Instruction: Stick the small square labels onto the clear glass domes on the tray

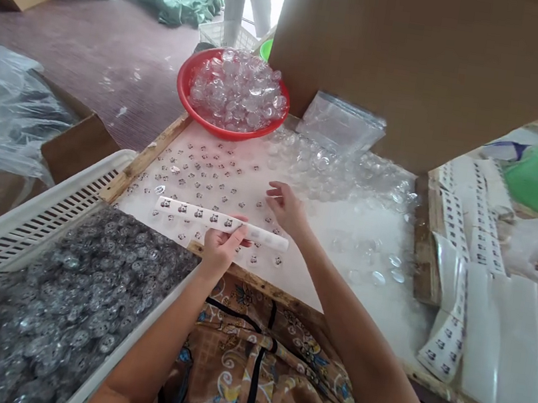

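Note:
My left hand (224, 245) is closed around a rolled white strip of panda stickers (199, 213), thumb on top. The strip lies slantwise over a white board (355, 302) with a wooden rim. My right hand (288, 210) hovers over the middle of the board, fingers loosely bent and slightly apart, with nothing visible in them. Beneath and beyond the strip, many small panda pictures (211, 166) are spread in rows on the board. Clear round domes (322, 162) lie loose along its far side, and a few flat clear discs (379, 278) are at the right.
A red basin (184, 91) heaped with clear domes stands at the board's far left corner. To my left, a white slotted crate (16, 231) holds many panda domes. More sticker sheets (446, 336) lie at right. A large cardboard box (421, 62) rises behind, beside a clear plastic bag (341, 123).

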The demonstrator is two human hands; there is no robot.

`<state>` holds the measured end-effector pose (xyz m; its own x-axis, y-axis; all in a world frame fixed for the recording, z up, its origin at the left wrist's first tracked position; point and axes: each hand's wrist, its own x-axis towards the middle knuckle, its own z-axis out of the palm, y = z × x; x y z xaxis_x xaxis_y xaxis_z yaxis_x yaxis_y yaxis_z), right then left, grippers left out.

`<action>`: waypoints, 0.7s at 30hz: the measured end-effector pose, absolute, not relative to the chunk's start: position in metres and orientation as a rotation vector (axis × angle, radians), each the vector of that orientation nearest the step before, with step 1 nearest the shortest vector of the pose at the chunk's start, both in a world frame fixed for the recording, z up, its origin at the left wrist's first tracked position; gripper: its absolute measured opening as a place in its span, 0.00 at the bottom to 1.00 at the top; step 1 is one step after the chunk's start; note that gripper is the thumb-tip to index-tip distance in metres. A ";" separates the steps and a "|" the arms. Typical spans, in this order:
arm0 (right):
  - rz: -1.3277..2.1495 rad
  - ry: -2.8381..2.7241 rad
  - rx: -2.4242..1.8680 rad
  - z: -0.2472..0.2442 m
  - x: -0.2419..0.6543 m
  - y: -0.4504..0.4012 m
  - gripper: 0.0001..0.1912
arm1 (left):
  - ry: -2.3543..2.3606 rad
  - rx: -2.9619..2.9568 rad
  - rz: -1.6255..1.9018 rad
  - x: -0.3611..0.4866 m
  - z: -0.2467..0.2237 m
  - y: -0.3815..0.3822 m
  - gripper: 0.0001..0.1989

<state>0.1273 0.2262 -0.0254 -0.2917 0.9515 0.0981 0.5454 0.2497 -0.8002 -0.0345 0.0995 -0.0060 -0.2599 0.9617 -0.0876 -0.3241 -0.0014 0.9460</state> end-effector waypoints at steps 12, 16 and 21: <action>0.392 -2.737 -1.021 -0.053 0.159 0.162 0.54 | 1.074 0.586 1.648 -0.034 -0.008 0.097 0.17; 0.435 -2.746 -1.032 -0.050 0.088 0.192 0.44 | 1.106 0.596 1.662 -0.036 0.006 0.084 0.18; 0.526 -2.768 -0.796 -0.031 0.003 0.204 0.37 | 1.119 0.655 1.776 -0.053 0.035 0.059 0.14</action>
